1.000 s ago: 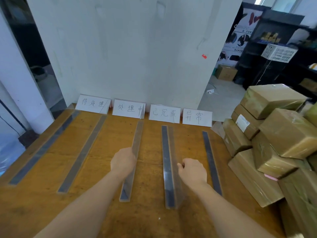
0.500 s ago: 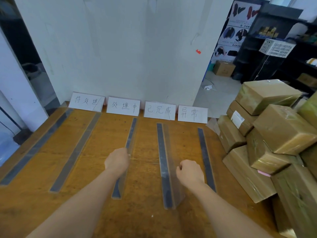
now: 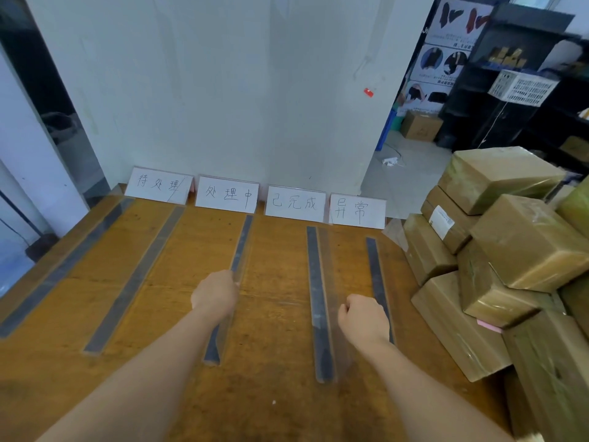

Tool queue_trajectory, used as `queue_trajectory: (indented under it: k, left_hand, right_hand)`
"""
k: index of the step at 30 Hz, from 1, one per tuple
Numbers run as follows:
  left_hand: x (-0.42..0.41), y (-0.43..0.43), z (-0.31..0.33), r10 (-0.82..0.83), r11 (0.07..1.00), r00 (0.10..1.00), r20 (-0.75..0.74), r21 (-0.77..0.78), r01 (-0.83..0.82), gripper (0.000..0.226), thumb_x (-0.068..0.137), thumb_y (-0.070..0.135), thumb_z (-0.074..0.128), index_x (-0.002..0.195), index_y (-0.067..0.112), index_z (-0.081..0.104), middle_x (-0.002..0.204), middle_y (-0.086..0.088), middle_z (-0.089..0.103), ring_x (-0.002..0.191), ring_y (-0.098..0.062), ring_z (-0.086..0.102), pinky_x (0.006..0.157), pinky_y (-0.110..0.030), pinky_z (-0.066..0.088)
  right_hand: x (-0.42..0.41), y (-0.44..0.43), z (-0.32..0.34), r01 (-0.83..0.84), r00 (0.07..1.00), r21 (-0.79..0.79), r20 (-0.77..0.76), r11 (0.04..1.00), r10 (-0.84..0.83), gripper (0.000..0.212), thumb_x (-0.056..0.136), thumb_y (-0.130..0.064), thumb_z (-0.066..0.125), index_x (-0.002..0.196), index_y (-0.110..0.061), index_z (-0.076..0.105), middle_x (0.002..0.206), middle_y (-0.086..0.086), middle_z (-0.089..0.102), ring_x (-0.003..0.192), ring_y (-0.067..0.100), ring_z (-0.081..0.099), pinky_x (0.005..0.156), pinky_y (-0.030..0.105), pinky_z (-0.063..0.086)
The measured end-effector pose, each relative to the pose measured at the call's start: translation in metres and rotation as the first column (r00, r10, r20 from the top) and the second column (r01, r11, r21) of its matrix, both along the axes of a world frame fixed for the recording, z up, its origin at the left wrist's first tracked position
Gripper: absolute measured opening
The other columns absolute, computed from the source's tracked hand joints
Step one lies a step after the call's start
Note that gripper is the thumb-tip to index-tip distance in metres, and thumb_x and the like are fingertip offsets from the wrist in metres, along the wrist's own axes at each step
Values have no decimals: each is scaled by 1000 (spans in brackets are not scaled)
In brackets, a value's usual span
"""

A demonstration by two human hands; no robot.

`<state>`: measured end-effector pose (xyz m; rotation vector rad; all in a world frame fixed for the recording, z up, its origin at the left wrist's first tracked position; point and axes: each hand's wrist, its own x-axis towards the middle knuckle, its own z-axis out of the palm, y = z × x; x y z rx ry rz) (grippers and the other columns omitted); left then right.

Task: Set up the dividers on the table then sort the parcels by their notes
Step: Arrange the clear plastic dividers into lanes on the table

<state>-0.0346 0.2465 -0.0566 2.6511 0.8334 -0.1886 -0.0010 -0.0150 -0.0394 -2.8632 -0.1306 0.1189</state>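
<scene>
Head view: third divider (image 3: pixel 242 244) passes under left hand (image 3: pixel 215 298), fingers curled round it

Five dividers (image 3: pixel 315 301) lie on the surface (image 3: pixel 277 393). Four handwritten cards (image 3: pixel 294 202) stand along its back edge. At least seven parcels (image 3: pixel 529 240) are piled up, running out of view.

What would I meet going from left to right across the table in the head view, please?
First divider → second divider → third divider → fourth divider → fifth divider → stack of parcels.
</scene>
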Motion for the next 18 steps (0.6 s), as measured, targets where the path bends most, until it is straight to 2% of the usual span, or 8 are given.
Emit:
queue_trajectory:
  k: [6,13,18]
  left_hand:
    - [-1,-1,0,19,1000,1000,-4,-7,-19,28,102,27,44,122,15,60,109,-4,66,90,-22,63,70,-33,51]
    - [-3,-2,-1,-5,999,1000,-3,-38,5,32,103,31,41,123,15,59,111,-5,66,94,-22,63,76,-35,53]
    - [-4,-2,-1,-41,998,999,-2,-55,41,34,104,32,38,122,12,57,111,-7,66,94,-24,63,79,-37,54]
  right_hand:
    - [2,0,-4,15,1000,6,-28,1000,-14,37,97,-23,48,60,-23,39,61,-8,44,53,4,42,42,17,25]
    - [9,0,-4,35,999,6,-33,999,-35,28,97,-24,48,69,-20,52,67,-6,53,58,8,49,45,18,31]
    - [10,5,-4,43,998,-10,-50,999,-44,28,96,-22,48,68,-17,52,66,-3,53,57,10,50,43,20,30]
